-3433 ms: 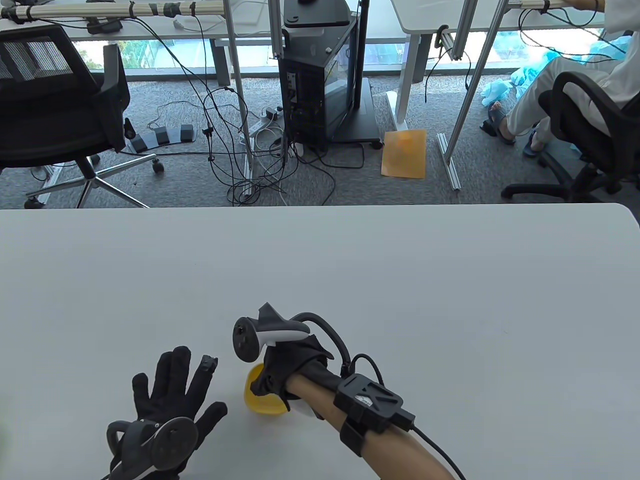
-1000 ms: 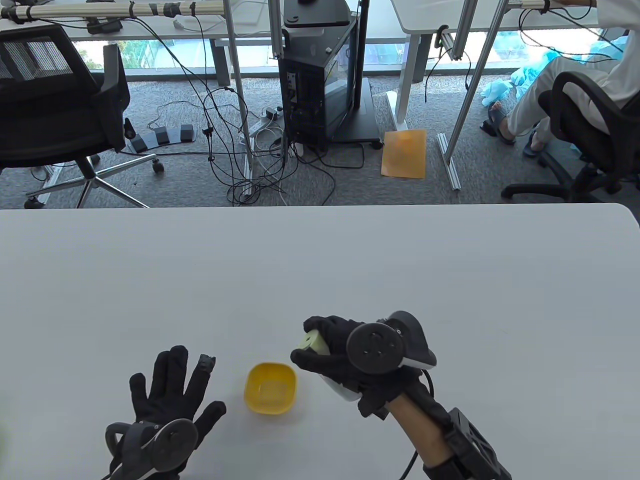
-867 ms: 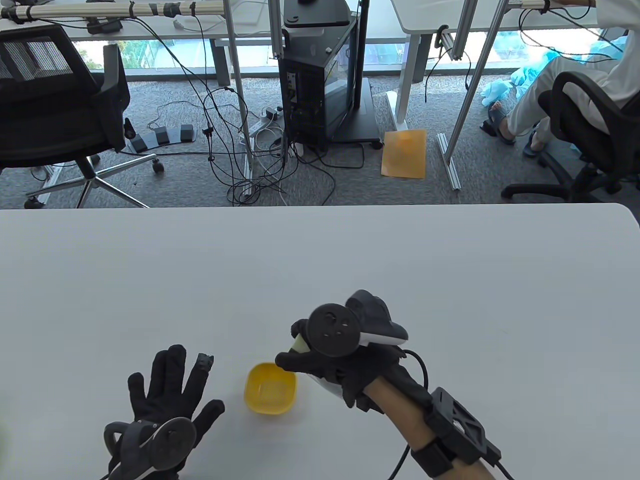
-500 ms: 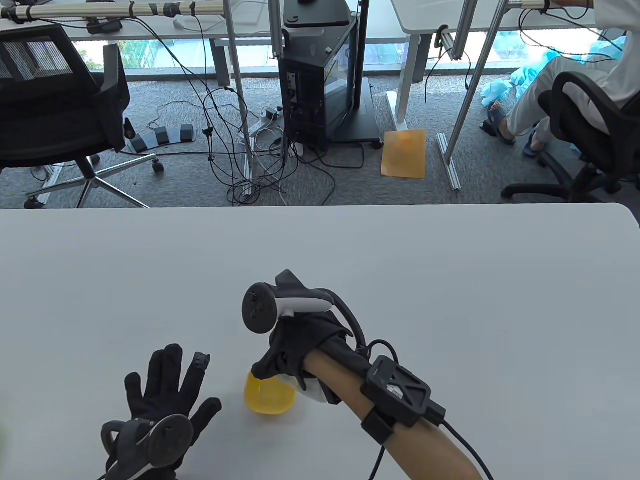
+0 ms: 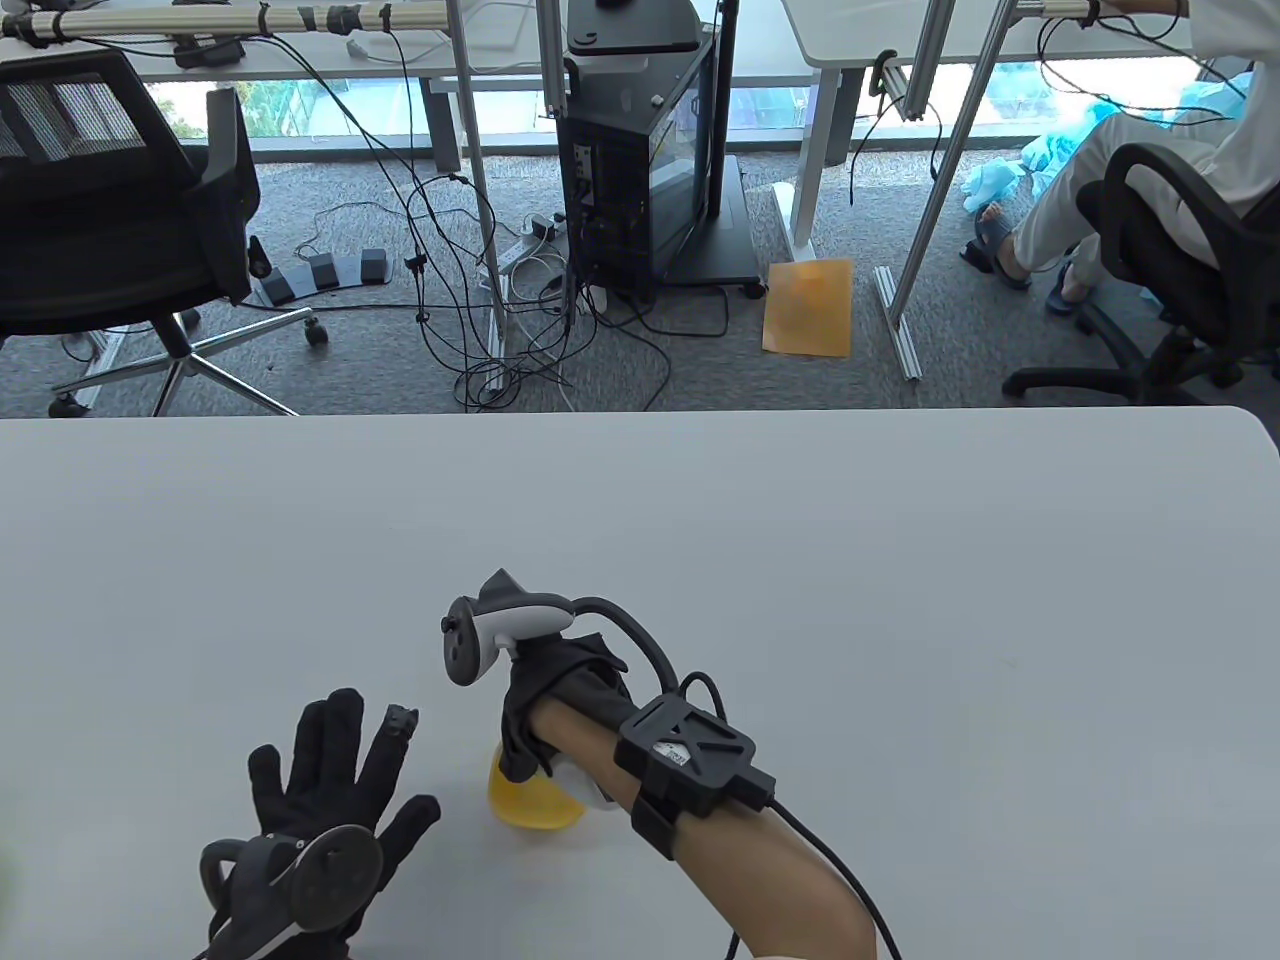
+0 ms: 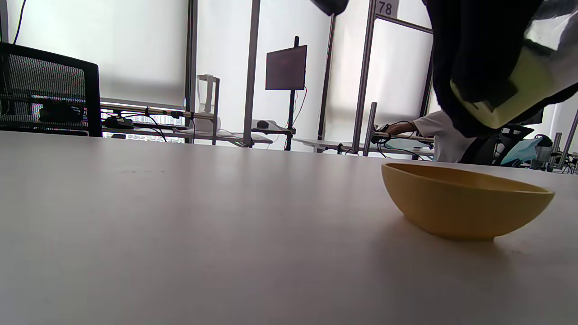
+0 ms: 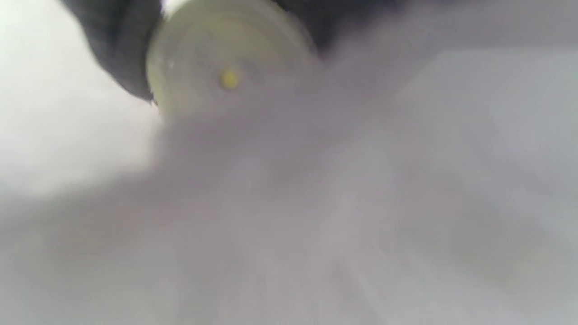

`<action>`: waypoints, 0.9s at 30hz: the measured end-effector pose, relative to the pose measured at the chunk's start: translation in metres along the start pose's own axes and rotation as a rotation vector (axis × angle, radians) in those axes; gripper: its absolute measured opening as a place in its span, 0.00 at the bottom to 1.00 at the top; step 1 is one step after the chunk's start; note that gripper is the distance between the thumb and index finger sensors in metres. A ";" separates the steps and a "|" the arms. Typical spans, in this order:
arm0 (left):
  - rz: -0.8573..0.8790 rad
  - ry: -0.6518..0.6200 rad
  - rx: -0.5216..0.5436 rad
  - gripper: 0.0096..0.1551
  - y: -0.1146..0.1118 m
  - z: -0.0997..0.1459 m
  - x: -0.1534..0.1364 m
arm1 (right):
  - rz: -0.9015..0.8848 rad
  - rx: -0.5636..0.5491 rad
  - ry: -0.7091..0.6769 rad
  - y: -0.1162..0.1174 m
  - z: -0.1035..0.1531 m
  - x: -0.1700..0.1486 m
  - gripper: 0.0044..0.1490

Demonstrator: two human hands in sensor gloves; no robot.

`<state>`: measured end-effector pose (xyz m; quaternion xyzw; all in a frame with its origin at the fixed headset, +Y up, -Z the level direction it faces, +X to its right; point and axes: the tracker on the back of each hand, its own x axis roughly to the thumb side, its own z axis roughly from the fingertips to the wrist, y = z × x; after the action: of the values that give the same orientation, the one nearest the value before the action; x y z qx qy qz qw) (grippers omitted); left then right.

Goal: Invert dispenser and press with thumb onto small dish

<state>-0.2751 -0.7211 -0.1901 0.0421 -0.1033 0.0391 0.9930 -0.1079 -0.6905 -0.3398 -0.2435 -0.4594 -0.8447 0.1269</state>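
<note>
One left hand [image 5: 330, 790] lies flat on the table [image 5: 900, 600], fingers spread, gripping nothing, just left of the single yellow dish [image 6: 465, 203]. One right hand [image 5: 555, 690] grips the one dispenser [image 6: 510, 95], tilted cap-down just above the dish, apart from it. The forearm hides most of the dish from above. Behind the table stands an office chair [image 5: 110, 220].

Your wide, pale grey table [image 5: 700, 520] carries a small yellow rounded-square plastic dish [image 5: 525, 800] near its front edge; beside it your black-gloved left hand [image 5: 320, 790] appears to rest flat, fingers spread.
</note>
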 end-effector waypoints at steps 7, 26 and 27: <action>0.001 -0.008 -0.014 0.47 -0.001 0.000 0.001 | 0.072 0.022 0.037 0.007 -0.014 0.015 0.53; -0.005 -0.010 -0.029 0.47 -0.003 0.000 0.004 | 0.132 -0.046 -0.001 0.015 -0.002 0.010 0.48; -0.005 -0.009 -0.031 0.47 -0.003 0.000 0.004 | 0.154 -0.049 0.008 0.015 -0.002 0.011 0.48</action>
<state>-0.2712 -0.7235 -0.1900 0.0272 -0.1081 0.0350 0.9932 -0.1108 -0.7007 -0.3243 -0.2776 -0.4179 -0.8446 0.1872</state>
